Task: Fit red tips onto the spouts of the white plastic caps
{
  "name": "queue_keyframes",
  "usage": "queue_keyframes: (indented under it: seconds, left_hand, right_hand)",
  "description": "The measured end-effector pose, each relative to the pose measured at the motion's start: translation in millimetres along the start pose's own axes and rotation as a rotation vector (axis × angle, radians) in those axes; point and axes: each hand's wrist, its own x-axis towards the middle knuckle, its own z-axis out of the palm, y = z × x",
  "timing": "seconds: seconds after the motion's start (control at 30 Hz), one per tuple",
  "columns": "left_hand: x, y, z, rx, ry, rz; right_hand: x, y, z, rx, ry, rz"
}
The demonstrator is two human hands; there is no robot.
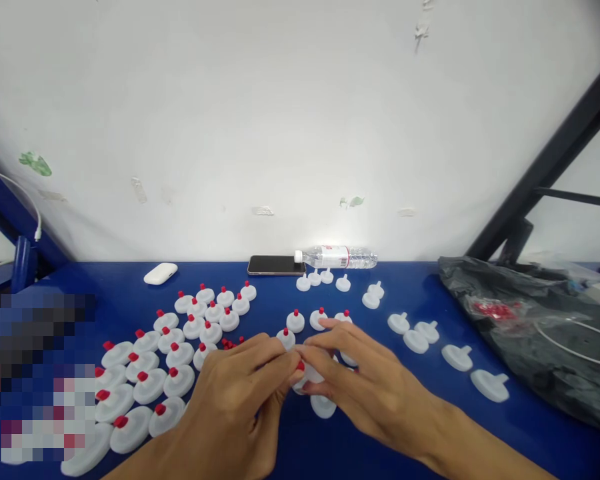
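My left hand (243, 393) is closed in a pinch at a small red cap (301, 365), in the lower middle of the head view. Close against it, my right hand (375, 383) grips a white plastic disc with a spout (314, 373) between thumb and fingers. The fingers partly cover both pieces, so how far the cap sits on the spout cannot be seen. Around my fingertips stand several white discs with red caps (295, 322), and another white disc (323, 406) lies just below. Loose red caps (229, 343) lie beyond my left hand.
Rows of red-capped discs (149, 385) cover the left of the blue table (395, 440). Uncapped discs (457, 357) curve along the right. At the back are a phone (276, 265), a water bottle (335, 257) and a white case (161, 273). Black plastic (510, 347) lies right.
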Motion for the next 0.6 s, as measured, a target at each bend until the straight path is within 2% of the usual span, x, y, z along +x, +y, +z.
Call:
queue_keyframes:
  seconds: [0.1,0.2,0.37,0.43,0.6]
  left_hand:
    - [4.4,6.8,-2.0,0.087,0.024,0.016]
    - [9.5,7.0,-6.7,0.106,0.01,-0.008]
    - [8.6,-4.8,-9.7,-0.001,-0.212,-0.129]
    - [6.0,-8.1,-7.9,-0.027,-0.24,-0.143]
    - [1.9,-5.4,-1.4,-0.021,-0.209,-0.16]
  right_hand:
    - [1.5,-1.2,5.1,0.02,-0.045,0.005]
    - [4.3,-2.2,6.4,-0.025,0.029,0.032]
    - [3.8,0.8,6.5,-0.024,0.16,0.13]
    - [2.3,1.7,7.6,0.002,0.156,0.13]
    - [0.1,-2.3,8.6,-0.07,0.09,0.044]
